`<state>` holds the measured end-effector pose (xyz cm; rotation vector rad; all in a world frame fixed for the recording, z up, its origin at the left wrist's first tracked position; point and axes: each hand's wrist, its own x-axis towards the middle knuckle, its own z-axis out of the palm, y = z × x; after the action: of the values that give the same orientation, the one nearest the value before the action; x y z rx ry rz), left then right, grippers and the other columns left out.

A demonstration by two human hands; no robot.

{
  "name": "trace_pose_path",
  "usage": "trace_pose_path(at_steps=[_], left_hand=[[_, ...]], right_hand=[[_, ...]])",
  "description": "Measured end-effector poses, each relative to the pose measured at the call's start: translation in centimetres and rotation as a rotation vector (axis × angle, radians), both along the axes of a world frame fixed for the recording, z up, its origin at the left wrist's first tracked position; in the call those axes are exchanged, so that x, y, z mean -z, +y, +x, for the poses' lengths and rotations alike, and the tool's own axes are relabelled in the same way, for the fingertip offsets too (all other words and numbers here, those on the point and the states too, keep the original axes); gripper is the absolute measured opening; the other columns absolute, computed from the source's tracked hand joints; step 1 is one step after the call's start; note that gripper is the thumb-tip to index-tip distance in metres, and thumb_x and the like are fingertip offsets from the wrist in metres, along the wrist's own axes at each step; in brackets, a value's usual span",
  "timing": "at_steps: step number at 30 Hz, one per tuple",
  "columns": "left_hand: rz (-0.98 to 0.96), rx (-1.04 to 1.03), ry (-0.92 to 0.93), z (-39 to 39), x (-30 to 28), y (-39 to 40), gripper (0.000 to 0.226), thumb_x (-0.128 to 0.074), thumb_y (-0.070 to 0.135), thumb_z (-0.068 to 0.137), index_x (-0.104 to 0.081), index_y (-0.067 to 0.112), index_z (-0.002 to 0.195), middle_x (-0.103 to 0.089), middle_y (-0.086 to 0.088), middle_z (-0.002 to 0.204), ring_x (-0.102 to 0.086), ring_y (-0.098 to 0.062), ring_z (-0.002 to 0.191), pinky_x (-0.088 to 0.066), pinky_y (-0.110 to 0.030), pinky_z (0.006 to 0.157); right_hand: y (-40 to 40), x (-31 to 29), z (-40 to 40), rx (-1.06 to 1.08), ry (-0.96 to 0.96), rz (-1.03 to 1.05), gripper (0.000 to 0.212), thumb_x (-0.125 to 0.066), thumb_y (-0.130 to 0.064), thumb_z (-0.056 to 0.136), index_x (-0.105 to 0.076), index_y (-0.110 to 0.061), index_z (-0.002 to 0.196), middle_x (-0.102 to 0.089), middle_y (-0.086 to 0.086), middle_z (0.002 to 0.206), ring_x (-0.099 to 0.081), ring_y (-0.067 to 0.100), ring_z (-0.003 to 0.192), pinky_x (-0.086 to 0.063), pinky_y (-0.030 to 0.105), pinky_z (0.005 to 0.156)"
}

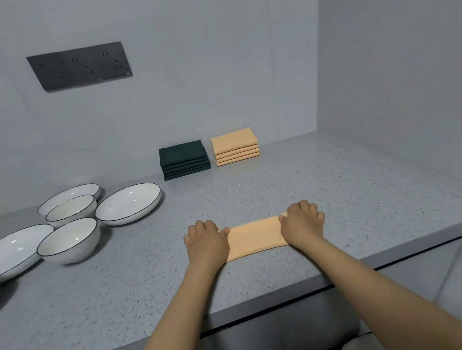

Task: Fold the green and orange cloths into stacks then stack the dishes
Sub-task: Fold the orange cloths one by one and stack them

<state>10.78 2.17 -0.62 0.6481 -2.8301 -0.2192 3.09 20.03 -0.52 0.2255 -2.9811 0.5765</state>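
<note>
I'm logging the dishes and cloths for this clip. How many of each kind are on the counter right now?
Shallow plates: 3
Bowls: 3, one cut off by the left edge
Green cloth stacks: 1
Orange cloth stacks: 1
Loose orange cloths: 1, under both hands
Total: 9

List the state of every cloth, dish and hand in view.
Orange cloth: folded, gripped at both ends.
Green stack: folded, piled.
Orange stack: folded, piled.
Bowls: upright, unstacked.
Plates: unstacked.
Left hand: closed on cloth.
Right hand: closed on cloth.
</note>
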Motion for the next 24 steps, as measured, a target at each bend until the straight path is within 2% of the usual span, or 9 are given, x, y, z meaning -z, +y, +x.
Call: trace_pose_path(at_steps=[3, 5, 8, 9, 11, 15, 17, 19, 24], left_hand=[[-0.027, 0.042, 0.0, 0.5, -0.5, 0.2, 0.035, -0.029, 0.037, 0.102, -0.049, 0.011, 0.114, -0.05, -0.006, 0.118, -0.041, -0.023, 0.109, -0.028, -0.031, 0.092], [0.021, 0.036, 0.059, 0.8, -0.6, 0.4, 0.03, -0.034, 0.035, 0.101, -0.051, 0.011, 0.105, -0.056, -0.005, 0.108, -0.047, -0.023, 0.103, -0.03, -0.031, 0.086], [0.229, 0.032, 0.192, 2.0, -1.2, 1.0, 0.023, -0.037, 0.034, 0.101, -0.044, 0.012, 0.095, -0.058, -0.002, 0.081, -0.055, -0.021, 0.078, -0.035, -0.031, 0.065], [0.303, 0.036, 0.232, 2.2, -1.6, 1.1, 0.022, -0.037, 0.033, 0.101, -0.042, 0.012, 0.094, -0.057, -0.001, 0.077, -0.052, -0.019, 0.07, -0.034, -0.031, 0.058], [0.426, 0.036, 0.316, 3.0, -2.6, 1.5, 0.018, -0.038, 0.028, 0.101, -0.039, 0.012, 0.095, -0.055, -0.002, 0.078, -0.047, -0.014, 0.064, -0.031, -0.028, 0.052], [0.598, 0.078, 0.48, 3.5, -4.4, 2.0, 0.001, -0.033, 0.015, 0.102, -0.032, 0.014, 0.101, -0.049, -0.004, 0.081, -0.045, -0.014, 0.066, -0.029, -0.023, 0.051], [0.667, 0.122, 0.473, 3.0, -5.2, 1.7, 0.011, -0.032, 0.011, 0.099, -0.027, 0.018, 0.107, -0.045, -0.004, 0.077, -0.043, -0.016, 0.066, -0.028, -0.027, 0.052], [0.734, 0.159, 0.42, 1.8, -5.6, 0.9, 0.022, -0.034, 0.009, 0.095, -0.024, 0.021, 0.11, -0.041, -0.005, 0.082, -0.04, -0.015, 0.067, -0.027, -0.029, 0.054], [0.727, 0.203, 0.457, -5.1, -5.0, -2.5, 0.034, -0.041, -0.005, 0.084, -0.03, 0.022, 0.102, -0.037, -0.007, 0.1, -0.038, -0.02, 0.079, -0.033, -0.031, 0.062]], right_hand=[[0.1, -0.9, 0.5, -0.023, -0.06, -0.021, 0.028, -0.038, -0.03, 0.099, -0.048, -0.012, 0.117, -0.045, 0.007, 0.125, -0.037, 0.023, 0.115, -0.029, 0.031, 0.092], [0.3, -1.0, 0.9, -0.048, -0.041, -0.093, 0.021, -0.039, -0.025, 0.098, -0.048, -0.012, 0.112, -0.052, 0.008, 0.116, -0.041, 0.024, 0.109, -0.034, 0.031, 0.088], [1.1, -1.8, 2.1, -0.11, -0.004, -0.243, 0.01, -0.036, -0.018, 0.099, -0.041, -0.012, 0.105, -0.054, 0.004, 0.091, -0.05, 0.022, 0.086, -0.039, 0.031, 0.064], [1.3, -2.2, 2.3, -0.133, -0.004, -0.314, 0.006, -0.035, -0.017, 0.099, -0.038, -0.013, 0.102, -0.053, 0.003, 0.085, -0.05, 0.021, 0.076, -0.035, 0.031, 0.057], [1.5, -3.0, 3.1, -0.176, -0.008, -0.477, 0.004, -0.035, -0.019, 0.1, -0.034, -0.015, 0.1, -0.051, 0.004, 0.074, -0.046, 0.019, 0.063, -0.03, 0.031, 0.053], [1.3, -4.5, 3.8, -0.238, 0.074, -0.608, 0.012, -0.041, -0.021, 0.1, -0.029, -0.021, 0.102, -0.043, 0.004, 0.062, -0.04, 0.016, 0.053, -0.027, 0.028, 0.047], [0.9, -5.4, 3.3, -0.239, 0.121, -0.636, 0.016, -0.044, -0.02, 0.099, -0.027, -0.021, 0.101, -0.041, 0.004, 0.062, -0.038, 0.016, 0.054, -0.026, 0.029, 0.047], [0.3, -5.8, 2.0, -0.228, 0.141, -0.671, 0.016, -0.046, -0.02, 0.098, -0.031, -0.019, 0.099, -0.041, 0.002, 0.063, -0.038, 0.015, 0.055, -0.027, 0.028, 0.048], [-2.6, -4.9, -4.8, -0.234, 0.118, -0.761, 0.011, -0.058, -0.018, 0.092, -0.051, -0.012, 0.088, -0.046, -0.011, 0.069, -0.039, 0.005, 0.056, -0.032, 0.01, 0.051]])
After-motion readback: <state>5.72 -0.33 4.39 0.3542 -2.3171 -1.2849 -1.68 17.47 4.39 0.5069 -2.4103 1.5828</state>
